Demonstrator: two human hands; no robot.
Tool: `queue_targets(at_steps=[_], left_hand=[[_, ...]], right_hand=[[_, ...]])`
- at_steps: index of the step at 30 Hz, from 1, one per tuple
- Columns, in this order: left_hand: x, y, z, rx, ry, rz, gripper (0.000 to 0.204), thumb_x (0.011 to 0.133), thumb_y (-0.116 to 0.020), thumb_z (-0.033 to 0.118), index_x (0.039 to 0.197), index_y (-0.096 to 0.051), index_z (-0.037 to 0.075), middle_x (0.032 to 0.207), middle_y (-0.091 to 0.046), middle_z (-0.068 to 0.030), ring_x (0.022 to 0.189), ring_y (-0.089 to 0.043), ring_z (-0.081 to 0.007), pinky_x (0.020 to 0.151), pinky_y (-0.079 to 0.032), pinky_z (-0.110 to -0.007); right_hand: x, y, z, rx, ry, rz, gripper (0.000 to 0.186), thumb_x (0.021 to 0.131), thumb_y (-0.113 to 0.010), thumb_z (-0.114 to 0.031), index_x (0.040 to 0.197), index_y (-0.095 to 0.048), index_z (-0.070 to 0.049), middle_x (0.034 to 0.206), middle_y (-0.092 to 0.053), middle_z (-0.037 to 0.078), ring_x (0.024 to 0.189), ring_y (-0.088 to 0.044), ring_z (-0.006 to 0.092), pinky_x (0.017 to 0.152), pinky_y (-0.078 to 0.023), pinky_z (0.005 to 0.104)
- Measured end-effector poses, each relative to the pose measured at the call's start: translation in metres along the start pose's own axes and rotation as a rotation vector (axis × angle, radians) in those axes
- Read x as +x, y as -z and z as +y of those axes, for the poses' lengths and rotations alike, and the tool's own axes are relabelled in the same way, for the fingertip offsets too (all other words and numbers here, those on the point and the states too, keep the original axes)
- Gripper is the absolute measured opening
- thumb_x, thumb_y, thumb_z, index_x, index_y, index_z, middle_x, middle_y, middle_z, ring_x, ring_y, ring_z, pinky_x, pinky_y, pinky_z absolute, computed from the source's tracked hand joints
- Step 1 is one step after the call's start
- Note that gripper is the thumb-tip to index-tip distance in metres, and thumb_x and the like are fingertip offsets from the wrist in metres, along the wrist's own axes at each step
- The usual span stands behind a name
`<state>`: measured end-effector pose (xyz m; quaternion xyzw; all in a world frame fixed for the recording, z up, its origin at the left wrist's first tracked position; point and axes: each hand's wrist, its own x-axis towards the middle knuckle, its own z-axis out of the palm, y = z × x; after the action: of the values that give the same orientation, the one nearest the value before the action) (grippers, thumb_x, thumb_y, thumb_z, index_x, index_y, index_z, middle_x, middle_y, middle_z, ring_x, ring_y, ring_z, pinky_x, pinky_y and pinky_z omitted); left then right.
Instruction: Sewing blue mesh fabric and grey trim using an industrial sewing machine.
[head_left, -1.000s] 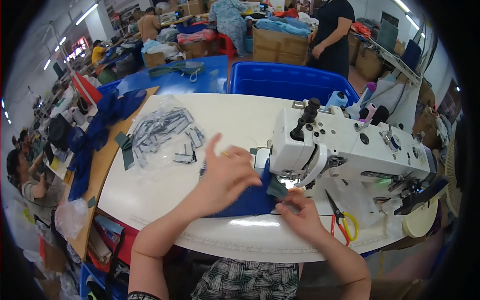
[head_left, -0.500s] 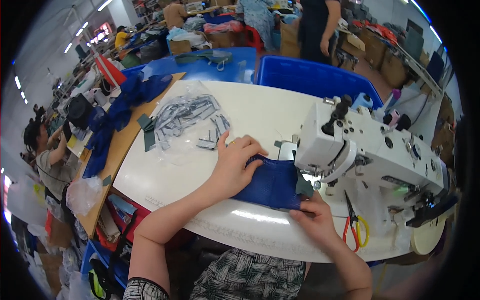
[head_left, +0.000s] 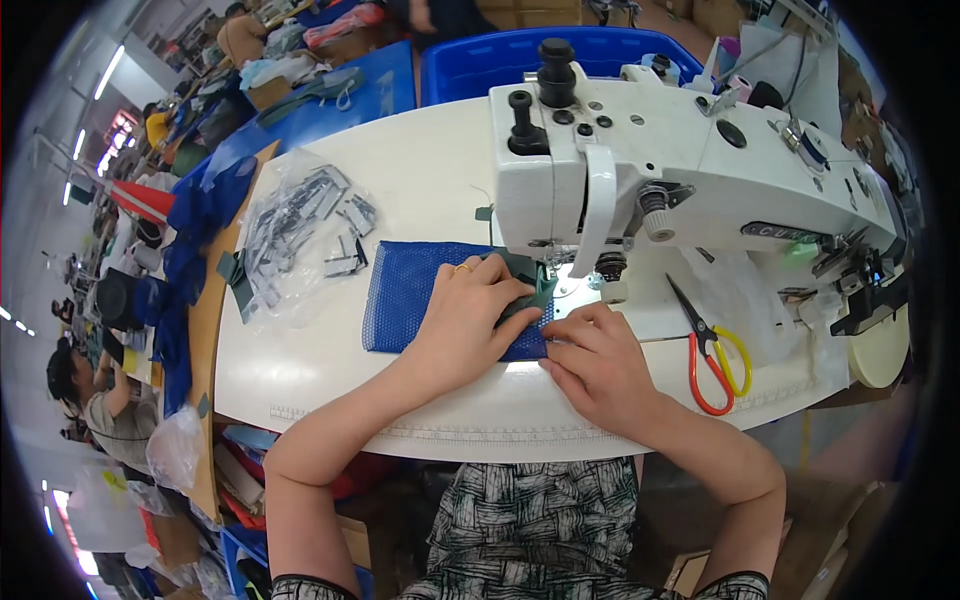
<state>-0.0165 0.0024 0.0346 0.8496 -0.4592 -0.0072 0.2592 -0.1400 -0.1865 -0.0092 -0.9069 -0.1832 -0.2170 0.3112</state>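
Note:
A blue mesh fabric piece (head_left: 400, 290) lies flat on the white sewing table, its right end beside the needle area of a white sewing machine (head_left: 660, 150). Over that end is a dark green cloth piece (head_left: 520, 266), its tip close to the presser foot. My left hand (head_left: 465, 315) rests across the mesh, thumb and fingers closed on the green cloth. Bent fingers of my right hand (head_left: 600, 365) grip the mesh's lower right corner, just in front of the machine. Part of both fabrics is hidden under my hands.
Scissors (head_left: 712, 350) with red and yellow handles lie right of my right hand. A clear plastic bag (head_left: 300, 235) of small grey-white strips sits on the left. Behind the table stands a blue bin (head_left: 460, 75). A person (head_left: 105, 390) works at the far left.
My view has shifted. My left hand has gone from the mesh's upper edge to the green cloth near the needle. The mesh now lies flatter, and my right hand stays at its lower right corner.

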Motion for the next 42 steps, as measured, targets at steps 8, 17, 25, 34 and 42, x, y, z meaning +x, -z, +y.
queue_targets(at_steps=[8,17,25,34,42], left_hand=[[-0.004,-0.009,0.012,-0.12,0.063,0.172,0.012,0.092,-0.076,0.015,0.099,-0.072,0.006,0.092,-0.069,-0.0077,0.089,-0.061,-0.026,0.098,-0.033,-0.044],[0.002,-0.005,-0.006,-0.007,0.081,0.181,0.025,0.084,-0.076,0.008,0.108,-0.069,0.007,0.089,-0.066,-0.0077,0.089,-0.06,-0.0257,0.099,-0.032,-0.044],[0.01,0.012,-0.008,-0.282,0.226,-0.028,0.033,0.089,-0.08,0.028,0.111,-0.072,0.005,0.085,-0.066,-0.0071,0.09,-0.062,-0.0232,0.108,-0.031,-0.042],[0.006,0.012,-0.005,0.078,0.055,0.205,0.017,0.088,-0.077,0.012,0.102,-0.07,0.005,0.085,-0.064,-0.0077,0.091,-0.063,-0.0263,0.105,-0.032,-0.045],[0.001,-0.02,0.014,-0.028,-0.055,0.162,0.019,0.09,-0.064,0.002,0.108,-0.06,-0.002,0.104,-0.06,-0.0151,0.102,-0.055,-0.0336,0.099,-0.033,-0.048]], right_hand=[[0.001,0.001,-0.007,-0.066,0.017,0.031,0.018,0.081,-0.075,-0.01,0.097,-0.068,-0.006,0.109,-0.067,0.006,0.109,-0.06,0.029,0.088,-0.048,0.0428],[0.001,-0.004,-0.003,-0.254,0.066,0.032,0.023,0.081,-0.071,-0.01,0.101,-0.065,-0.001,0.123,-0.07,0.015,0.118,-0.062,0.0314,0.094,-0.05,0.0443],[0.004,0.003,-0.006,0.034,-0.152,0.031,0.028,0.09,-0.076,-0.023,0.105,-0.067,-0.001,0.123,-0.069,0.015,0.112,-0.059,0.033,0.092,-0.045,0.0467],[0.003,0.003,-0.005,0.022,-0.179,0.061,0.022,0.087,-0.075,-0.018,0.096,-0.065,-0.001,0.127,-0.065,0.019,0.113,-0.056,0.0365,0.091,-0.044,0.0468],[0.003,0.003,0.002,0.068,-0.055,-0.066,0.023,0.085,-0.069,-0.008,0.103,-0.06,0.002,0.131,-0.061,0.025,0.123,-0.055,0.0416,0.107,-0.042,0.0506]])
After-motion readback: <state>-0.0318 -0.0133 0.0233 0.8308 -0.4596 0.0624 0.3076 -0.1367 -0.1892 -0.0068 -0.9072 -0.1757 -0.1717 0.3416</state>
